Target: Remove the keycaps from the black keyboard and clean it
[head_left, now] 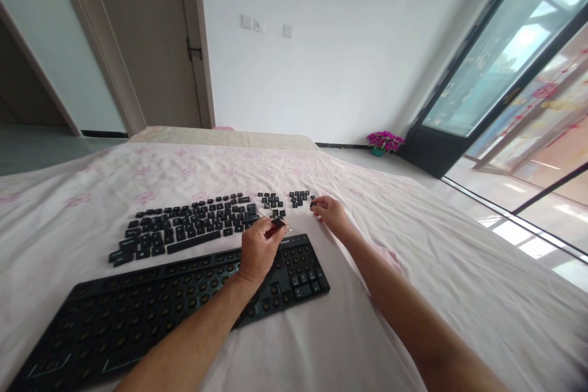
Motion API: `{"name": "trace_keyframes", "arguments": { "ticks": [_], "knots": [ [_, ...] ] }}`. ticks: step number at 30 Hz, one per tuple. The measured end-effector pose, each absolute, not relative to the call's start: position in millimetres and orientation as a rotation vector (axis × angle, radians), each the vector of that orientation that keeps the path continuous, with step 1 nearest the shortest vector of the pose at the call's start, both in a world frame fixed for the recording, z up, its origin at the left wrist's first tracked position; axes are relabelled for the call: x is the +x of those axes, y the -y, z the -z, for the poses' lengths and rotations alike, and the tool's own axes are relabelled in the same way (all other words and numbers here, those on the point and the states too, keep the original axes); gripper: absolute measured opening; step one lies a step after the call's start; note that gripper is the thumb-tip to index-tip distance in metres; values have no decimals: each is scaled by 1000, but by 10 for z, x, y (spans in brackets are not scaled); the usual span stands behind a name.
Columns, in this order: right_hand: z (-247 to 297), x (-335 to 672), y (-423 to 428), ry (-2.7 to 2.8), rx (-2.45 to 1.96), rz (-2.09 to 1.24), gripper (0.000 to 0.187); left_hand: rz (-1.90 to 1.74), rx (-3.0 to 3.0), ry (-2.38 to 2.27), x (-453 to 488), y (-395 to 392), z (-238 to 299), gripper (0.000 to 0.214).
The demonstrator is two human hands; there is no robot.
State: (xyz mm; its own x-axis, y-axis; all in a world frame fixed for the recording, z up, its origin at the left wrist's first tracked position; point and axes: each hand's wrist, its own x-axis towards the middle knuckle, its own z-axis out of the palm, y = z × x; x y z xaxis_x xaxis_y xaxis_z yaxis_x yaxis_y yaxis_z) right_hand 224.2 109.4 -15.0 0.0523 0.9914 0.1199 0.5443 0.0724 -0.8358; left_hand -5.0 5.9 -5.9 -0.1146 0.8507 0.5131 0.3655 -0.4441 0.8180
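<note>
A black keyboard (151, 306) with most keycaps removed lies on the pale sheet in front of me. Beyond it, loose black keycaps (184, 229) are laid out in rows. My left hand (258, 251) hovers over the keyboard's right part, pinched on a small wire keycap puller (277, 223) with a black keycap at its tip. My right hand (331, 212) rests on the sheet to the right, fingers pinched on a keycap (313, 203) beside a small cluster of keycaps (298, 198).
The bed sheet (413, 245) is white with faint pink flowers and wrinkles. A door (147, 37) stands at the back left, a pot of purple flowers (384, 142) on the floor, and glass sliding doors (505, 73) at the right.
</note>
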Motion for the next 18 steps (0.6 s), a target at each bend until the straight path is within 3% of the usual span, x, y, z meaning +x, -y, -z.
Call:
{"name": "trace_keyframes", "arguments": {
  "ticks": [18],
  "knots": [
    [267, 2214, -1456, 1746, -1704, -455, 24, -1506, 1803, -1331, -45, -67, 52, 13]
  ]
}}
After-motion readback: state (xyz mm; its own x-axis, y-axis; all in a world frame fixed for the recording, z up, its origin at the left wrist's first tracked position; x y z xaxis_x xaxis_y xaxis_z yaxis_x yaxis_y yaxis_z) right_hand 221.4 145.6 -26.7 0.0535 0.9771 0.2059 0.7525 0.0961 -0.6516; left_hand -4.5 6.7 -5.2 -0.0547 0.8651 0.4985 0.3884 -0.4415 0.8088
